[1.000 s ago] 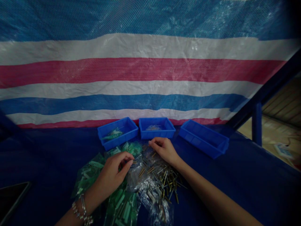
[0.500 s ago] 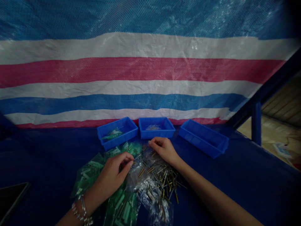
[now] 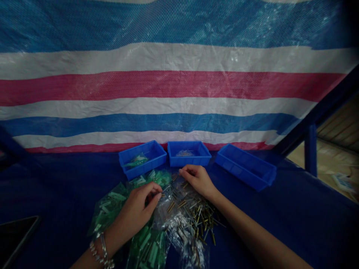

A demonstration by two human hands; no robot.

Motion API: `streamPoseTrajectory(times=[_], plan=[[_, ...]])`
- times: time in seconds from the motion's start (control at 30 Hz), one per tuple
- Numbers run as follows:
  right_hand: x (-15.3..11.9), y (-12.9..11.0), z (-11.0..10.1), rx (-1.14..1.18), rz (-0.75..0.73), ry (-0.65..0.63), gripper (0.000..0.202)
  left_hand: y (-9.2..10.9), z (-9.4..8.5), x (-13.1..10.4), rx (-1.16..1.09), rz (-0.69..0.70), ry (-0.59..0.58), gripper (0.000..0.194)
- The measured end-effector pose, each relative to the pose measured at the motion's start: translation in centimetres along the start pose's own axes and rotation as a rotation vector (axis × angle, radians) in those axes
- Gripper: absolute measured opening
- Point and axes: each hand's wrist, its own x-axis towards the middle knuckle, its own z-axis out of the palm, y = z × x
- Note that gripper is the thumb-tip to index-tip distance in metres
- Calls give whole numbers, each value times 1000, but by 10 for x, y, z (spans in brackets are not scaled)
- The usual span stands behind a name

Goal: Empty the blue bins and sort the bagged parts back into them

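Observation:
My left hand (image 3: 141, 205) is over the green bags, its thumb and fingers closed in a pinch. A small brass-coloured bit shows by its fingertips; whether it is held or lies behind them I cannot tell. Thumb and forefinger of my right hand (image 3: 198, 181) are pressed together above the top of the pile, and what they hold, if anything, is too small to make out. Between the hands lie clear plastic bags (image 3: 162, 215) with loose brass-coloured pins (image 3: 206, 218) on and beside them. Green bags of pale green pieces (image 3: 150, 246) spread to the left.
Three blue bins stand along the back: the left bin (image 3: 155, 163) holds green bags, the middle bin (image 3: 189, 161) some clear bags, and the right bin (image 3: 244, 170) is angled. A dark flat object (image 3: 17, 235) lies at the left edge. Striped sheeting (image 3: 179, 84) hangs behind.
The whole view has shifted slightly, so everything sits a little further right. Both hands keep nearly the same pinched pose and place over the pile.

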Motion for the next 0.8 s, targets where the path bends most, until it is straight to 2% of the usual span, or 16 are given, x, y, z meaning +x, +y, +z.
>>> streamPoseTrajectory(times=[0.8], plan=[[0,0,-1,22,4,-12,27,-1,1,0,22,-8,-30,9]])
